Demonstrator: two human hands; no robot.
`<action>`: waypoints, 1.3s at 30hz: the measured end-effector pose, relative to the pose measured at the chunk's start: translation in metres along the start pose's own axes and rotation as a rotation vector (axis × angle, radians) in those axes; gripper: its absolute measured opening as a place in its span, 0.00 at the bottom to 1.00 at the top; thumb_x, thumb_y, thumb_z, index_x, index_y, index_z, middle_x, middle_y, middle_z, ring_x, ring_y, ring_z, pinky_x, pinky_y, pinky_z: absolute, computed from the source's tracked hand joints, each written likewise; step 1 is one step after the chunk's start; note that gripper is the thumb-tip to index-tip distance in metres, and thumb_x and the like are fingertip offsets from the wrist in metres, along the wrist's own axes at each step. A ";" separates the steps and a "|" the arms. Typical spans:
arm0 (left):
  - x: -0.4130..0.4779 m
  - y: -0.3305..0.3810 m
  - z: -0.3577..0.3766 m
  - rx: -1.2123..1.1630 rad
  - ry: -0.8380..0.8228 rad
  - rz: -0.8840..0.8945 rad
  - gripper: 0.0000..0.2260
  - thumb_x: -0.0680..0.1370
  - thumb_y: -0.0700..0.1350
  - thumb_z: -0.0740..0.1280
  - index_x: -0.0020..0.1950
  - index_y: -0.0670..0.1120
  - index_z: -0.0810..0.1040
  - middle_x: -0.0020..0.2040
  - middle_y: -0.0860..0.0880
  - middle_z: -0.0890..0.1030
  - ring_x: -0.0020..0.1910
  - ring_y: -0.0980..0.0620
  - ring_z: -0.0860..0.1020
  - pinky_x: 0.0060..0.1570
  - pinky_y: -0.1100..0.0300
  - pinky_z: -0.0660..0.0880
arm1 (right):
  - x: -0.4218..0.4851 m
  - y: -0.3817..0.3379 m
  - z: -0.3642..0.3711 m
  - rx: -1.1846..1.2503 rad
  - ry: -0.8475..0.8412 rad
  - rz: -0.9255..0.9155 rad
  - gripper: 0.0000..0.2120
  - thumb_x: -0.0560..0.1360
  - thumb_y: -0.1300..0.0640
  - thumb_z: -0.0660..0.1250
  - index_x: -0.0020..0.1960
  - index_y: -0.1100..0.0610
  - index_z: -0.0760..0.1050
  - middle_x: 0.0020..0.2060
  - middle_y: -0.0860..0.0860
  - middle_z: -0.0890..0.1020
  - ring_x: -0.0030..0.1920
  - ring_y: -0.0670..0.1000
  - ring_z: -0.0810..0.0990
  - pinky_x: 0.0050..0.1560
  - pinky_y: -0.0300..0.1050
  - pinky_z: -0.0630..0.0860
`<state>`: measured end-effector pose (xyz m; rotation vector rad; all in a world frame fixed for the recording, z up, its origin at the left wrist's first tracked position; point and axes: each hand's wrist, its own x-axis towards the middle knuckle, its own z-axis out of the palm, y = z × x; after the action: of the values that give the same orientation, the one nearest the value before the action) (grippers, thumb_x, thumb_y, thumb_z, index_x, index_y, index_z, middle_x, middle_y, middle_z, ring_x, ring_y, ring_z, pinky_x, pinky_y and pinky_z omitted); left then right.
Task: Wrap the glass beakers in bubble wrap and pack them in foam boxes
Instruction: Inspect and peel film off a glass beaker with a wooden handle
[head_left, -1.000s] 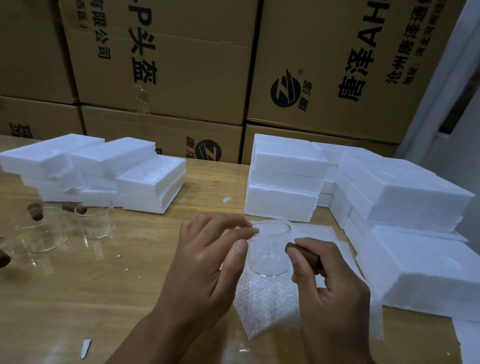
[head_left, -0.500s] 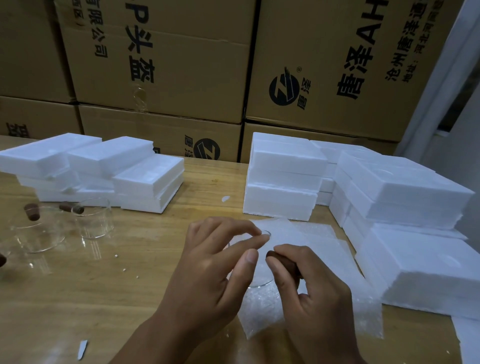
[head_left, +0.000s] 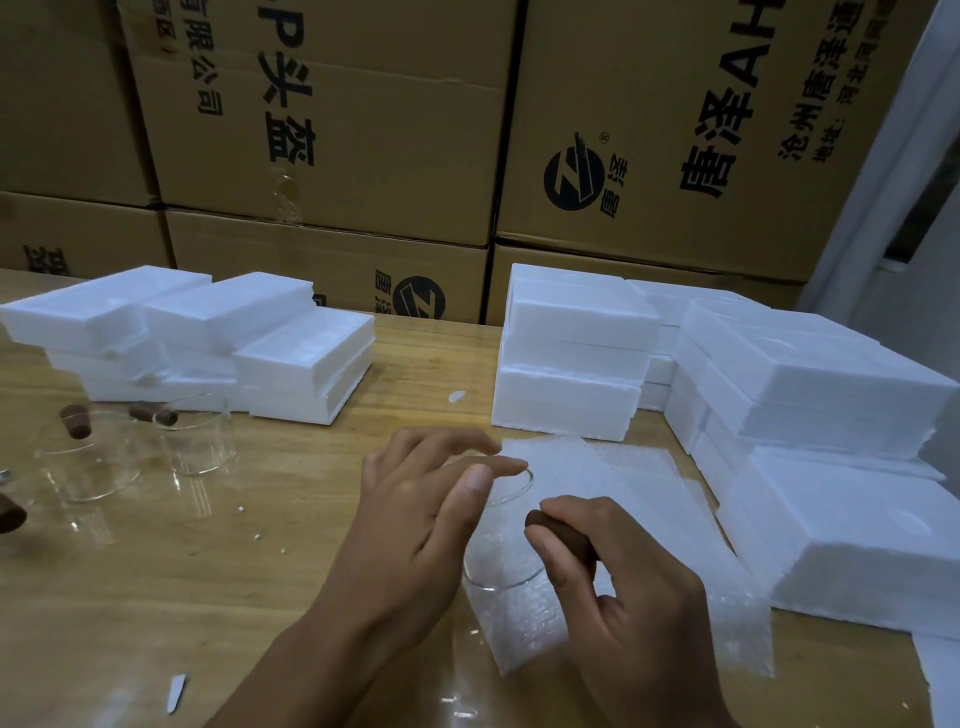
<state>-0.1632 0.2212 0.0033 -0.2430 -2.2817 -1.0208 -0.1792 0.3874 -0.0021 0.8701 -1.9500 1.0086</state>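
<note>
Glass beaker (head_left: 501, 540) hangs tilted between the two hands, just over the bubble wrap sheet (head_left: 628, 499) at the near side of the tabletop (head_left: 291, 493). On its rim the left hand (head_left: 415, 525) pinches with thumb and forefinger, while the right hand (head_left: 639, 603) is curled tight round the brown handle (head_left: 553, 525) that juts from the beaker's wall. Both hands are clamped on it, close together. The glass is clear, and the white wrap shows through it. Further left, more beakers (head_left: 195, 436) stand upright, brown-handled too. Behind them sits a low stack of white foam boxes (head_left: 306, 364), with taller stacks (head_left: 571, 353) at right; whatever they hold cannot be seen. Cardboard cartons (head_left: 363, 156) with black print wall off the back
</note>
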 end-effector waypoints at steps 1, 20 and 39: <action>0.001 -0.001 0.000 -0.016 -0.004 -0.026 0.26 0.81 0.62 0.43 0.56 0.63 0.82 0.58 0.66 0.77 0.67 0.58 0.69 0.65 0.55 0.61 | 0.000 0.000 -0.001 0.006 0.003 0.000 0.11 0.75 0.52 0.64 0.46 0.58 0.81 0.38 0.48 0.84 0.46 0.45 0.79 0.46 0.18 0.69; 0.001 -0.005 0.011 -0.548 -0.125 -0.344 0.21 0.67 0.64 0.71 0.58 0.60 0.80 0.53 0.54 0.85 0.54 0.55 0.83 0.57 0.46 0.79 | 0.006 0.006 -0.006 0.527 0.011 0.519 0.12 0.75 0.64 0.69 0.44 0.46 0.81 0.38 0.52 0.83 0.37 0.49 0.83 0.38 0.36 0.78; 0.009 -0.002 0.011 -0.556 -0.030 -0.311 0.21 0.59 0.50 0.78 0.51 0.56 0.85 0.48 0.54 0.87 0.46 0.57 0.85 0.43 0.74 0.75 | 0.009 0.010 -0.004 0.546 -0.052 0.612 0.10 0.66 0.60 0.75 0.42 0.46 0.82 0.34 0.54 0.86 0.36 0.52 0.85 0.41 0.41 0.79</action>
<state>-0.1765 0.2272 0.0019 -0.1276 -2.0527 -1.8163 -0.1905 0.3932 0.0038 0.5732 -2.0621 1.9541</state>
